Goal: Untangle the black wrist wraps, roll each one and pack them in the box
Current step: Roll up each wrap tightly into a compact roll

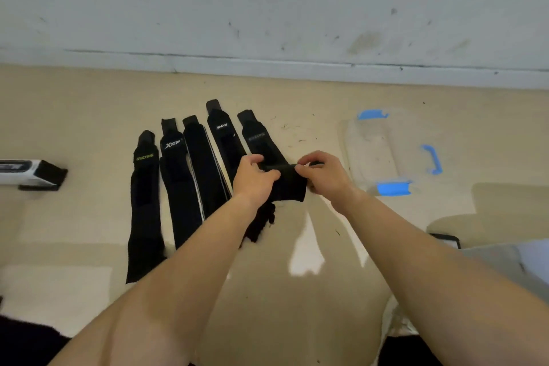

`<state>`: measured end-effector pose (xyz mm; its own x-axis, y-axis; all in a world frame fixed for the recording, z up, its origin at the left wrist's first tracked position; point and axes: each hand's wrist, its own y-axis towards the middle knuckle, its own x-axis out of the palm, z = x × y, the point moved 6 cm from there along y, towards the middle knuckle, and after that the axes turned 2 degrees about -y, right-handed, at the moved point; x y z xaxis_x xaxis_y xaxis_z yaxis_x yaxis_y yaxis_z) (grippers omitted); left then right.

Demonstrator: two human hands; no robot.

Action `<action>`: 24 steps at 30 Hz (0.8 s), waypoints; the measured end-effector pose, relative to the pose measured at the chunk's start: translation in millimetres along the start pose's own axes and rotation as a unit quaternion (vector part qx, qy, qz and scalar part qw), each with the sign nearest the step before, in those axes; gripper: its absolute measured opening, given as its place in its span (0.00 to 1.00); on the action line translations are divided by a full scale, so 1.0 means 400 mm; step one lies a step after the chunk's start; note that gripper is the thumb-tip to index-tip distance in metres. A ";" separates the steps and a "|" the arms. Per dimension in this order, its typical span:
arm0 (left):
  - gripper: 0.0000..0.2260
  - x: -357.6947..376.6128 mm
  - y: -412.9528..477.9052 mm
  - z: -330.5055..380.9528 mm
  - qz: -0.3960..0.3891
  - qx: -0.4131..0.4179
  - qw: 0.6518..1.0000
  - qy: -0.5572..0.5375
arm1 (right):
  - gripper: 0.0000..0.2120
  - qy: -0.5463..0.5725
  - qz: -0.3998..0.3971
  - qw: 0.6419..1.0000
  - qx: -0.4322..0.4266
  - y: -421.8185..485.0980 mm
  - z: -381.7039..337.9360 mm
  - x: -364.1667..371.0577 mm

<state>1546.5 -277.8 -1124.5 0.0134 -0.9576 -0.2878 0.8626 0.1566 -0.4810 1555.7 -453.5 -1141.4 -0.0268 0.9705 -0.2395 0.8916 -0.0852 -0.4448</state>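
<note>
Hands: our left hand (255, 178) and right hand (324, 172) pinch one black wrap (290, 185).
Box (372, 154): just right of that wrap.

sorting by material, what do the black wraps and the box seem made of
Wrist wraps: probably woven elastic fabric, matte; they lie limp, and the held wrap folds between left hand and right hand. Box: clear plastic, since the floor shows through; its latches look like opaque blue plastic.

I see a beige floor (89, 104) with five black wrist wraps (178, 187) laid side by side on it. Right of them lies a clear box (383, 151) with blue latches (432, 159). A white-and-black object (29, 174) sits at the far left edge, and dark specks (292, 135) are scattered between wraps and box.
</note>
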 end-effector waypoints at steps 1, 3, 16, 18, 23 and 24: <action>0.19 -0.015 -0.018 0.038 -0.003 0.023 1.000 -0.004 | 0.02 0.003 -0.004 1.000 -0.006 -0.016 -0.042 -0.011; 0.12 -0.050 -0.049 0.113 -0.004 0.060 0.998 -0.018 | 0.06 0.007 -0.011 1.000 -0.015 -0.050 -0.122 -0.033; 0.09 -0.228 -0.296 0.418 -0.116 0.029 0.977 -0.176 | 0.06 -0.085 -0.030 0.959 -0.270 -0.355 -0.514 -0.141; 0.06 -0.233 -0.329 0.434 -0.137 0.035 0.972 -0.189 | 0.04 -0.100 -0.012 0.950 -0.294 -0.386 -0.529 -0.147; 0.08 -0.245 -0.390 0.424 -0.214 0.039 0.937 -0.272 | 0.03 0.003 -0.040 0.957 -0.289 -0.432 -0.498 -0.148; 0.11 -0.240 -0.404 0.420 -0.251 0.045 0.925 -0.281 | 0.04 0.031 -0.046 0.959 -0.279 -0.436 -0.489 -0.145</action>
<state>1490.8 -251.6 -880.1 -0.1618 -0.8823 0.4419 0.8697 -0.3391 -0.3586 1490.0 -450.9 -881.1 -0.1062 0.9811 -0.1615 0.9902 0.1192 0.0730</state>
